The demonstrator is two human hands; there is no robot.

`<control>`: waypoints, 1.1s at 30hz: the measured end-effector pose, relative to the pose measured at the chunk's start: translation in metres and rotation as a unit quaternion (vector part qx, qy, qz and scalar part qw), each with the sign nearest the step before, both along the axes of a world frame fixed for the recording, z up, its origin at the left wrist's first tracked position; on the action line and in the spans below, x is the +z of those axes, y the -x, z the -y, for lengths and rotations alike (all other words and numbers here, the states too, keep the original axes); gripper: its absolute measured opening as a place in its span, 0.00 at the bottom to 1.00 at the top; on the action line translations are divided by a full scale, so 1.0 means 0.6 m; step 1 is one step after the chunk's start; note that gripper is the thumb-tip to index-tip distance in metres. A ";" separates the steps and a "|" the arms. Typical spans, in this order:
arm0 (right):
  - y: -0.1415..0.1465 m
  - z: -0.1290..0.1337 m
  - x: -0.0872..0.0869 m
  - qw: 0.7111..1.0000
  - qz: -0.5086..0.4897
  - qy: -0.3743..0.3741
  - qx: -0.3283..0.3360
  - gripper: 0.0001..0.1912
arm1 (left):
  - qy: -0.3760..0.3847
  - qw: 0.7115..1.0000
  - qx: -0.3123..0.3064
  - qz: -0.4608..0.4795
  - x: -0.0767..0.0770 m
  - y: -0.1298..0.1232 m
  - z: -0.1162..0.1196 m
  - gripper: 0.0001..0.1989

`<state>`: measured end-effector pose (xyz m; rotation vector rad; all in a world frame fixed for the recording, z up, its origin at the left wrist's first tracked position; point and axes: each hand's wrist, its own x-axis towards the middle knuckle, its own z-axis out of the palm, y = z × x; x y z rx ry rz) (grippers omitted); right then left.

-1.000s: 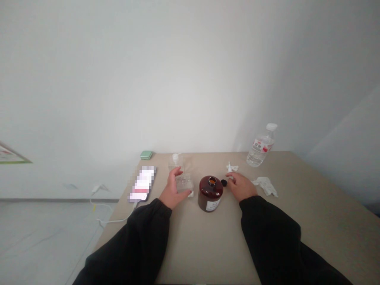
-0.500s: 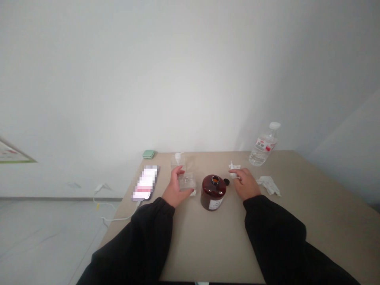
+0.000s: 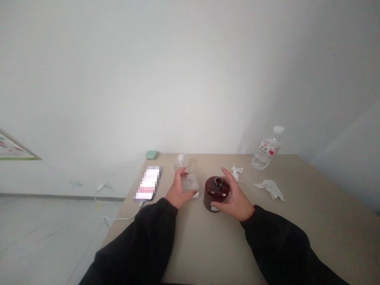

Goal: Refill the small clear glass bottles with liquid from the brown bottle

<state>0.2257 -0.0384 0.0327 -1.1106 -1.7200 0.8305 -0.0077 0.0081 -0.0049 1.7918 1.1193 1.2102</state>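
Observation:
My left hand (image 3: 178, 192) curves around a clear square container (image 3: 190, 183), its thumb along the front and fingers at the back left. The container stands on the table and has what looks like a round opening on top. Close by on the right, my right hand (image 3: 237, 200) grips a dark brown round bottle (image 3: 211, 194) from its right side. That bottle is upright and uncapped, its open neck facing up. My thumb covers most of its white label. The small black cap is hidden from view.
Behind my left hand stands a clear container with a white pump top (image 3: 181, 160). A phone (image 3: 148, 183) on a white cable and a green case (image 3: 151, 154) are left. A white nozzle-like piece (image 3: 236, 173), crumpled tissue (image 3: 271, 189) and water bottle (image 3: 267, 150) are right.
My right hand has left the white nozzle-like piece and moved left onto the brown bottle, taking hold of it. The black cap has gone out of sight. My left hand stays at the clear container.

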 end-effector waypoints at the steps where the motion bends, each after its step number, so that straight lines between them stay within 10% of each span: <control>1: 0.001 -0.001 0.010 1.000 0.000 -0.007 -0.016 0.56 | 0.000 1.000 0.000 0.001 0.000 0.000 0.000 0.43; 8: 0.008 -0.063 0.050 0.996 0.007 -0.034 -0.085 0.58 | -0.016 1.000 -0.002 0.021 -0.003 0.000 -0.002 0.42; 22: -0.027 -0.151 0.011 0.986 0.081 -0.030 -0.144 0.48 | -0.016 1.000 -0.019 -0.004 -0.003 -0.001 -0.002 0.44; 27: -0.126 -0.109 0.021 0.884 0.320 -0.035 -0.338 0.22 | -0.017 1.000 -0.016 0.011 -0.007 0.000 -0.003 0.43; 30: -0.187 -0.071 0.019 0.793 0.445 0.081 -0.409 0.24 | -0.011 1.000 -0.012 0.016 -0.007 -0.001 -0.002 0.43; 33: -0.231 -0.049 0.004 0.780 0.462 0.164 -0.389 0.27 | -0.005 1.000 -0.016 0.012 -0.005 -0.002 0.001 0.44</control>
